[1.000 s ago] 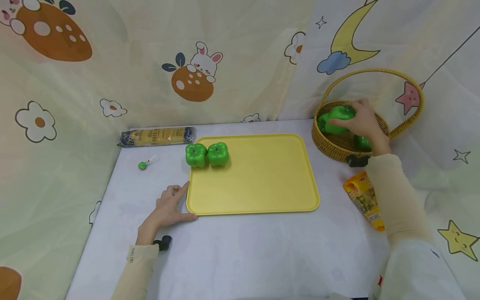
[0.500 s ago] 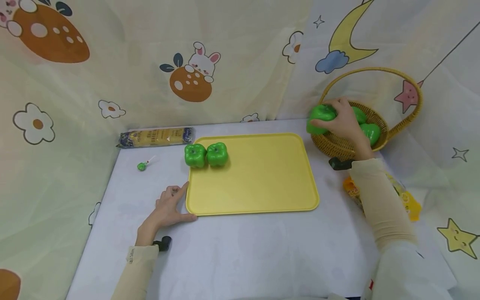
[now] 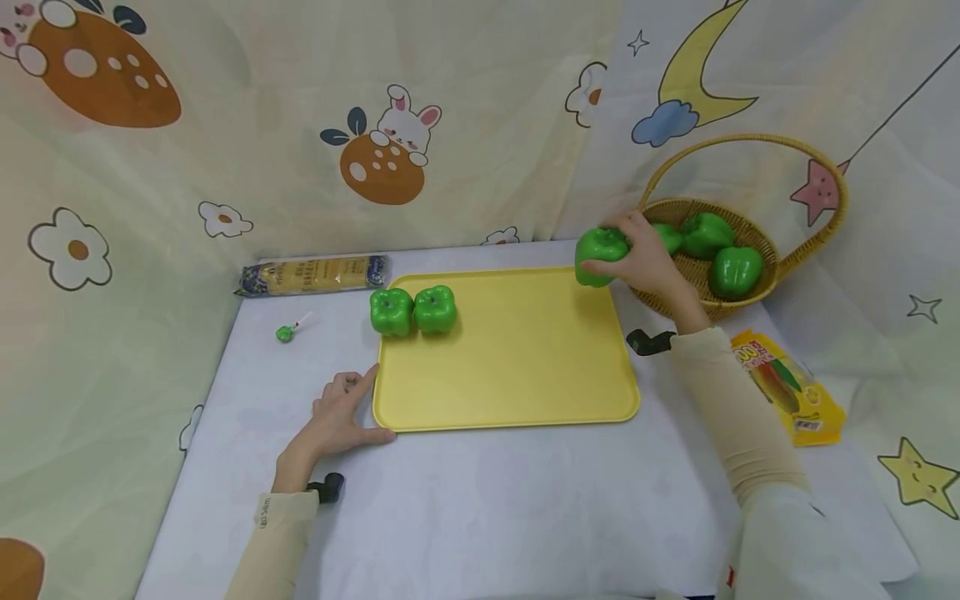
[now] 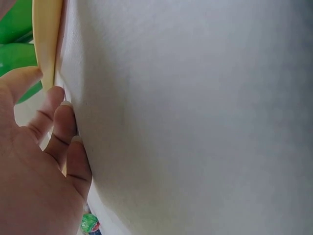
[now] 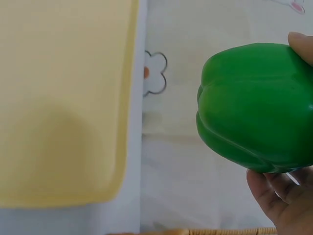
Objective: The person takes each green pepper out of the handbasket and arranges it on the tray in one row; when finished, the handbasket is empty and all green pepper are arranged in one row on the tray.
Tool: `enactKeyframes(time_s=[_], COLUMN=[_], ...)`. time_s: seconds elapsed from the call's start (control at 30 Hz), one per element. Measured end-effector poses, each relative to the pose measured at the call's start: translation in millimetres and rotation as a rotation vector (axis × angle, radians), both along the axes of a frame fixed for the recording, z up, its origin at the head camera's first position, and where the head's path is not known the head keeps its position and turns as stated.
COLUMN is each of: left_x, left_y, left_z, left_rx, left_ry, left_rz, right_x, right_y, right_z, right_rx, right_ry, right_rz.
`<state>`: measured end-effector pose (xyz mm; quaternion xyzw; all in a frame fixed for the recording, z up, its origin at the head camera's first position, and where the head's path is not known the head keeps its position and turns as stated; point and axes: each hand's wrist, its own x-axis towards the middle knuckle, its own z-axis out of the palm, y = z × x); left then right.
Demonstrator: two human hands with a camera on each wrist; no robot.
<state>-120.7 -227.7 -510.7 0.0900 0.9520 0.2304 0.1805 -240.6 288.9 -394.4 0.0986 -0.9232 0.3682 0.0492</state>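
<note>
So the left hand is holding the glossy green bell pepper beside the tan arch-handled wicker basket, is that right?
Not quite: the right hand is the one holding the glossy green bell pepper beside the tan arch-handled wicker basket, as the head view shows. The left hand is at the edge of the yellow rectangular tray.

The left hand (image 3: 337, 417) lies at the tray's (image 3: 517, 358) near left corner, thumb and index spread to touch its edges, other fingers bent. The left arm (image 3: 273, 537) slants up toward that corner. The right hand (image 3: 643, 258) grips, raised beside the tray's far right corner, its arm (image 3: 738, 417) stretched forward.
</note>
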Motion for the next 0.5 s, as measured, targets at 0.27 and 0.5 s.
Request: enactKeyframes(time_s=[0.27, 0.5], left_x=[0.4, 0.6], left_y=[0.0, 1.3], left_z=[1.9, 1.3], left_rx=[-0.007, -0.003], left_ry=[0.004, -0.002], left_rz=[-0.003, 0.001], right_x=[0.9, -2.1], right_y=[-25, -56], right_z=[-12.6, -31.8], right_rx=[-0.014, 0.008], right_ry=[-0.036, -0.01], right_rz=[0.07, 0.152])
